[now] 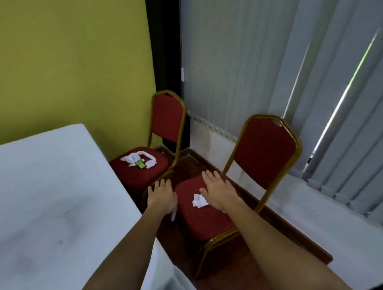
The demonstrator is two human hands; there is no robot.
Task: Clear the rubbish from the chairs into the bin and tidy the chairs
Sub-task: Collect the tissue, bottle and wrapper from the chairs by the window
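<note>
Two red padded chairs with gold frames stand in the corner. The near chair (210, 218) carries a crumpled white tissue (199, 201) on its seat. My right hand (218, 191) hovers flat over that seat, fingers spread, just right of the tissue. My left hand (162, 195) is open beside the seat's left edge, with a white scrap (173, 215) showing just under it. The far chair (143, 170) holds white crumpled paper (139, 158) and a small green packet (141, 164). No bin is in view.
A table under a white cloth (47, 204) fills the left, close to both chairs. A yellow-green wall (64, 62) is behind it. Grey vertical blinds (270, 66) cover the window on the right, above a pale ledge (341, 226). Dark wooden floor (187, 166) shows between the chairs.
</note>
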